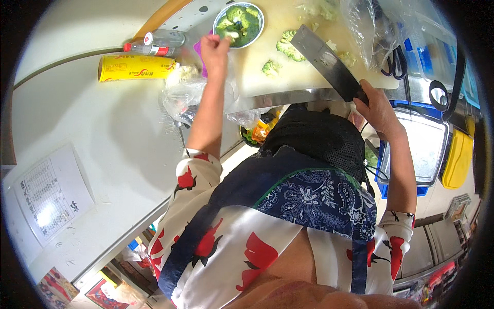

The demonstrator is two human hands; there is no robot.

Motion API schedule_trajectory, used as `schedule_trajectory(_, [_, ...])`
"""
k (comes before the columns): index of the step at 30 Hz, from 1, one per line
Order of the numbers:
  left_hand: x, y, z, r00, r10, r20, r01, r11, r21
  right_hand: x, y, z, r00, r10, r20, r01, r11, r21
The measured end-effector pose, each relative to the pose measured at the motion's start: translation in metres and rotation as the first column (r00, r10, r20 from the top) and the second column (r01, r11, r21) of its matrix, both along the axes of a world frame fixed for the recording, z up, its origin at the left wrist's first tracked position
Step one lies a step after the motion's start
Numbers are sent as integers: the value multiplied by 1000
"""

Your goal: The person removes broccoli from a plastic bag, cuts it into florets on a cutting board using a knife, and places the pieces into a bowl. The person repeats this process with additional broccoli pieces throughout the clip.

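Note:
My right hand (376, 104) grips the handle of a wide-bladed cleaver (324, 58), its blade held over the pale cutting board (254, 77). At the near left rim of a patterned bowl (263, 24) is my left hand (215, 52), fingers drawn together; whether they hold a piece is unclear. Green broccoli florets (244, 23) fill the bowl. On the board lie a larger piece of broccoli (287, 46) beside the blade, a small floret (271, 68) nearer me and pale scraps (345, 58) to the right.
Left of the bowl lie plastic bottles (158, 50), a yellow cling film box (135, 68) and a clear plastic bag (185, 92). Another clear bag (362, 31) and black-handled scissors (397, 63) sit at the board's right. Below are a clear-rimmed container (415, 146) and a yellow lid (457, 158).

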State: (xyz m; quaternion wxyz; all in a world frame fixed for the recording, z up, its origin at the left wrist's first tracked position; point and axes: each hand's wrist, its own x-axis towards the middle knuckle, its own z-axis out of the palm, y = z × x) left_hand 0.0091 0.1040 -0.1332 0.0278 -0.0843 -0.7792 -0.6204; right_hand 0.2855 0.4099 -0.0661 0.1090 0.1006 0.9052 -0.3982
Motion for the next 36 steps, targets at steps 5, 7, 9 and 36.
schedule_trajectory(5, [-63,24,19,951,-155,-267,-58,759,-649,-2,-2,1,999,-25,-38,24,999,-29])
schedule_trajectory(7, [-82,26,4,942,-222,-251,-48,654,-755,-4,-2,2,1000,-16,-27,15,999,-30])
schedule_trajectory(9, [-89,30,-5,927,-290,-237,-19,596,-803,-3,-1,1,999,-19,-50,18,1000,-18])
schedule_trajectory(36, [80,20,-13,906,-396,151,406,706,-580,5,4,5,996,-45,-78,48,998,40])
